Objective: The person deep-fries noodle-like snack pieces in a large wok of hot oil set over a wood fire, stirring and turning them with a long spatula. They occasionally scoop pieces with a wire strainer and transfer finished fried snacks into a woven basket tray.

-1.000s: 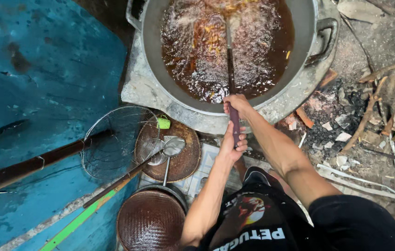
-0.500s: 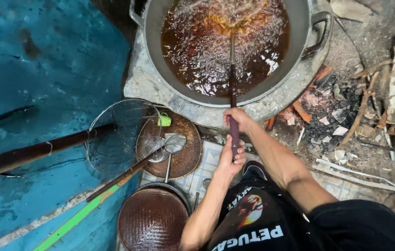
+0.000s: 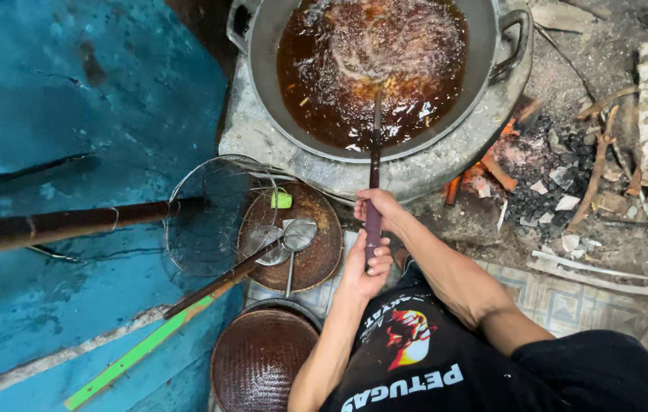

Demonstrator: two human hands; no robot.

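Over the last second my stirrer [image 3: 375,164] has slid from the near rim of the wok [image 3: 263,91] out toward the middle of the oil [image 3: 316,84], and the froth there has thickened into a pale foaming patch around its tip. I take that to mean the frying is in full swing and the stirring is reaching the batch.

Both my hands sit stacked on the handle at the wok's near edge. My right hand [image 3: 376,209] is higher, fingers wrapped tight round the dark shaft, forearm running back to my body. My left hand [image 3: 363,265] grips the purple end just below it, fingers closed, elbow tucked low. The stirrer stands nearly straight away from me, its far end sunk in the oil.
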